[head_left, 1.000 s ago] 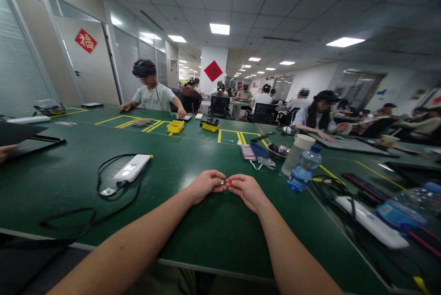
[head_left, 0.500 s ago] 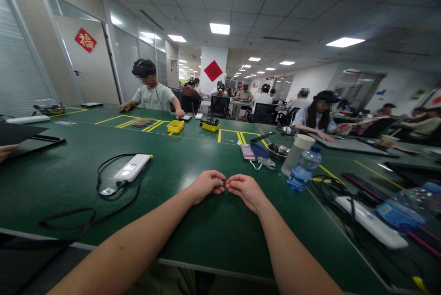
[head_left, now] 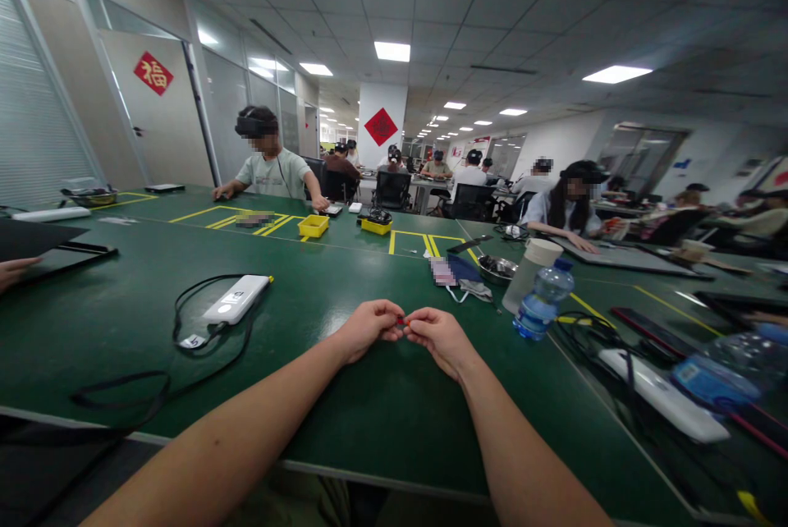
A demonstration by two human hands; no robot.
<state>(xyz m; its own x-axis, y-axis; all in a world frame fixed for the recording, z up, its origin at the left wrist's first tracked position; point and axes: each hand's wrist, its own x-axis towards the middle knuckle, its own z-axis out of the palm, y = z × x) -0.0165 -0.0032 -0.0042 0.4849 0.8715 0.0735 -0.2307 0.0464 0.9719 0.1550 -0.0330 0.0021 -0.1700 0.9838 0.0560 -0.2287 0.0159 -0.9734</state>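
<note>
My left hand (head_left: 368, 328) and my right hand (head_left: 438, 338) meet fingertip to fingertip just above the green table (head_left: 123, 322), a little in front of me. Both are closed in a pinch on a tiny red and silver part (head_left: 401, 320) held between them. The part is too small to name. Both forearms reach in from the bottom edge of the view.
A white power bank (head_left: 237, 299) with a black cable lies to the left. A water bottle (head_left: 544, 301) and a pale cup (head_left: 528, 272) stand to the right, with a metal bowl (head_left: 497, 268) behind. Yellow trays (head_left: 313, 225) sit farther back. Several people work at the tables.
Both hands have lifted slightly and pressed closer together around the small part; the silver bit seen earlier is now mostly covered by the fingertips.
</note>
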